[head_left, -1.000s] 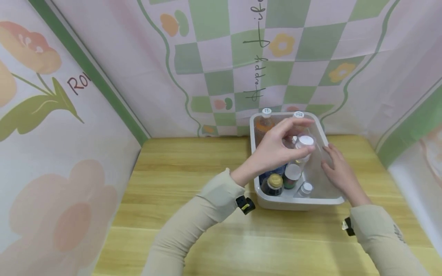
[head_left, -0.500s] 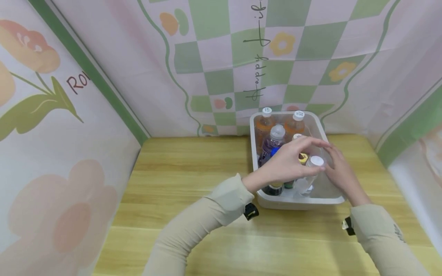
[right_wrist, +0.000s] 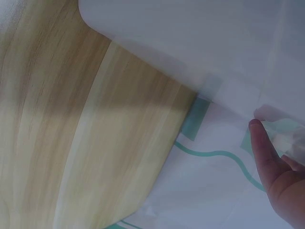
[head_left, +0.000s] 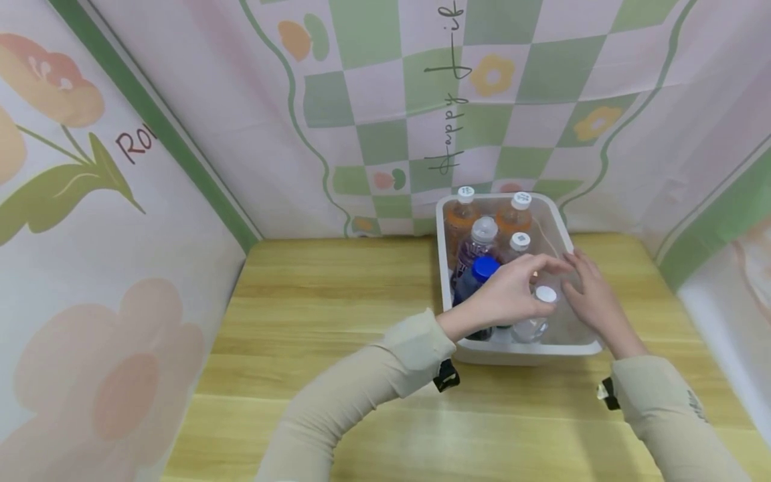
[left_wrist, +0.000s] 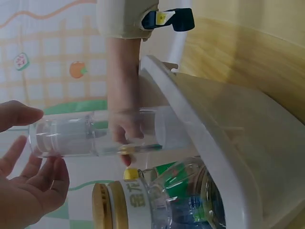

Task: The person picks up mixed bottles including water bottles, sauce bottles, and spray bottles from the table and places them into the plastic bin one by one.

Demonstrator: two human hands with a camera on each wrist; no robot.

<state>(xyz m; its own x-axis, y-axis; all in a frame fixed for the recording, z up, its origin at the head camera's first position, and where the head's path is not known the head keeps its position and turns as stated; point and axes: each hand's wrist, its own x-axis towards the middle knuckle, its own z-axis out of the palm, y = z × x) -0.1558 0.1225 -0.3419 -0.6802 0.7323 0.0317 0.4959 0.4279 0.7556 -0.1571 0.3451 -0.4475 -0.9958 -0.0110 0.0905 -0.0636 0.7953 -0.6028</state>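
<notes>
A clear bottle with a white top point(head_left: 545, 294) stands in the near right part of a white plastic bin point(head_left: 524, 349). My left hand point(head_left: 506, 294) grips the bottle by its top. In the left wrist view, the thumb and fingertips point(left_wrist: 55, 174) lie on opposite sides of the clear bottle point(left_wrist: 95, 133). A bottle with a gold cap point(left_wrist: 110, 205) stands beside it. My right hand point(head_left: 596, 301) rests on the bin's right rim with its fingers extended. In the right wrist view, a fingertip of the right hand point(right_wrist: 274, 171) touches the translucent wall point(right_wrist: 190, 33).
Two bottles of orange drink point(head_left: 462, 213) stand at the bin's back. A purple bottle point(head_left: 478, 241), a blue-capped bottle point(head_left: 484, 268) and a white-capped bottle point(head_left: 519, 242) fill the middle. The bin is on a wooden table point(head_left: 337, 281) before a patterned cloth wall point(head_left: 379, 100).
My left hand has moved to the near right and lowered the clear bottle into the bin, uncovering the bottles behind. My right hand stays at the rim.
</notes>
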